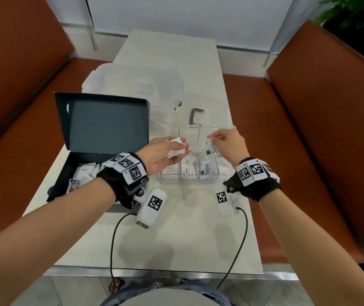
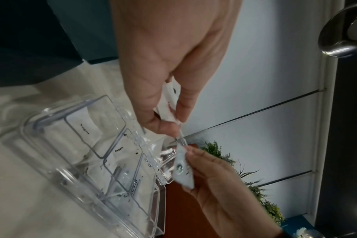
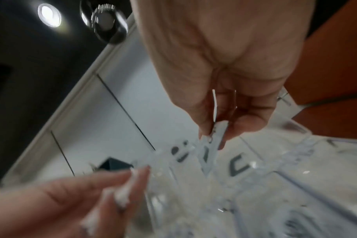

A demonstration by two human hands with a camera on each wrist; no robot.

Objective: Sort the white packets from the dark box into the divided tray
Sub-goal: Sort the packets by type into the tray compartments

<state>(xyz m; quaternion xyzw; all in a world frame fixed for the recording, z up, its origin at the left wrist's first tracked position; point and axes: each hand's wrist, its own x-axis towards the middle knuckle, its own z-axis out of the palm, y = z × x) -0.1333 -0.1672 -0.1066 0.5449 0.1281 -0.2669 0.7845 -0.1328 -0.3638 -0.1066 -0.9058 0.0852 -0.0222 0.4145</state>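
The dark box [image 1: 92,160] lies open at the table's left, with several white packets [image 1: 83,175] inside. To its right stands the clear divided tray [image 1: 198,181], with packets in its compartments. My left hand [image 1: 172,151] hovers over the tray's left end and pinches white packets [image 1: 176,149] between thumb and fingers; the left wrist view shows red print on them [image 2: 169,103]. My right hand [image 1: 223,140] hangs above the tray's right half, pinching a white packet with a green mark [image 1: 212,149] by its top edge. The same packet [image 3: 212,145] dangles from the fingertips in the right wrist view.
A clear plastic tub [image 1: 141,89] sits behind the box. A dark metal handle piece [image 1: 196,115] lies behind the tray. Orange bench seats [image 1: 309,129] flank the narrow pale table [image 1: 176,239]. Cables run from the wrist cameras off the near edge.
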